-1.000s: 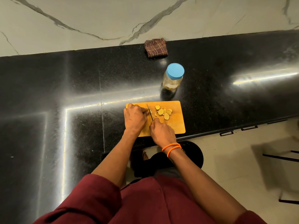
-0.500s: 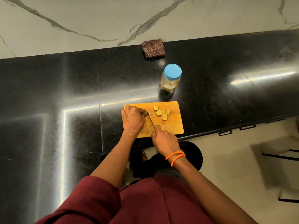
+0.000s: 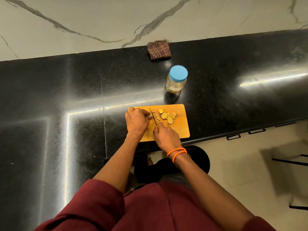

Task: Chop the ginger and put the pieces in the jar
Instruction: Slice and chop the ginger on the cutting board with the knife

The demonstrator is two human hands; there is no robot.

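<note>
Black stone counter [image 3: 66,97], marble wall behind. Left hand [image 3: 136,121] rests on the left end of the orange cutting board [image 3: 181,129], fingers curled down over the uncut ginger, which is mostly hidden beneath them. Knife [image 3: 153,116] blade sits just right of those fingertips, edge down on the board. Right hand [image 3: 166,135] grips the knife handle, fingers wrapped tight. Cut ginger slices [image 3: 166,115] lie in a loose cluster right of the blade. Jar [image 3: 176,80] with blue lid on stands upright behind the board. Folded checked cloth [image 3: 159,50] against the wall.
</note>
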